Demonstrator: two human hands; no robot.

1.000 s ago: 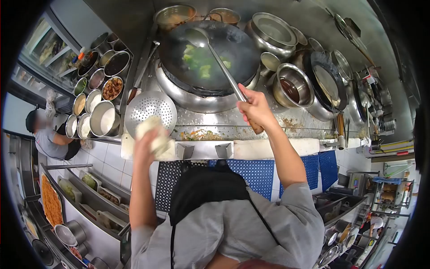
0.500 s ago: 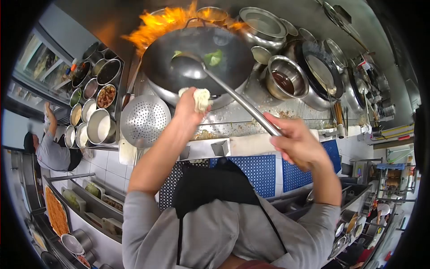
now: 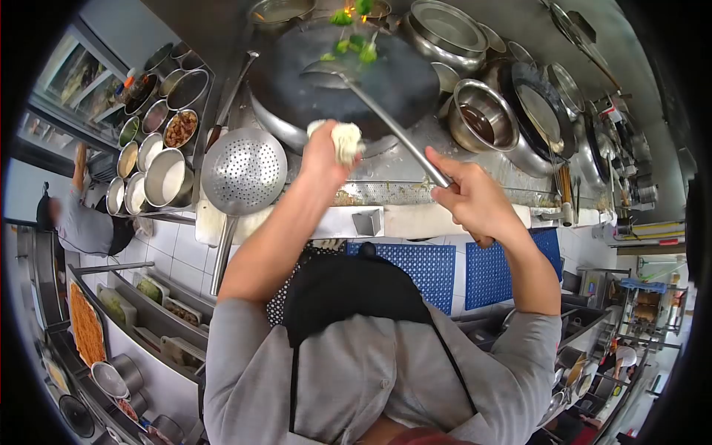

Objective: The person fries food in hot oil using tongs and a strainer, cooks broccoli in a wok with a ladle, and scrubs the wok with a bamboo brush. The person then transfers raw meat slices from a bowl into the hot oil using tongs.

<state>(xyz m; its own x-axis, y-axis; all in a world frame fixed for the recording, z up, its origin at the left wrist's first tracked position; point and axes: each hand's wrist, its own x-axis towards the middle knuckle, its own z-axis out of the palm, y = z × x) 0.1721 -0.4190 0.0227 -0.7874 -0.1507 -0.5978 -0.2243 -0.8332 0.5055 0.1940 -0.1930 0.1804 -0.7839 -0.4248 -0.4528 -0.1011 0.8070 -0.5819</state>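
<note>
My left hand [image 3: 326,157] is closed around a bunched white cloth [image 3: 346,141] at the near rim of a large dark wok [image 3: 400,85]; the cloth hides the grip on the rim. Green vegetable pieces [image 3: 367,52] are in the air above the wok's far side. My right hand [image 3: 472,191] grips the long handle of a ladle [image 3: 393,124], whose bowl is over the inside of the wok. The ladle's wooden handle end shows below my palm. Steam or smoke blurs the wok's inside.
A perforated skimmer [image 3: 245,170] lies left of the wok, near several seasoning pots [image 3: 165,178]. Right of it stand a steel pot of dark liquid [image 3: 482,119] and stacked pans [image 3: 449,30]. Another person [image 3: 89,222] stands at far left.
The big flames behind the wok have shrunk to small flickers. The vegetable pieces have gone from inside the wok into the air. The wok and my left hand have shifted slightly right.
</note>
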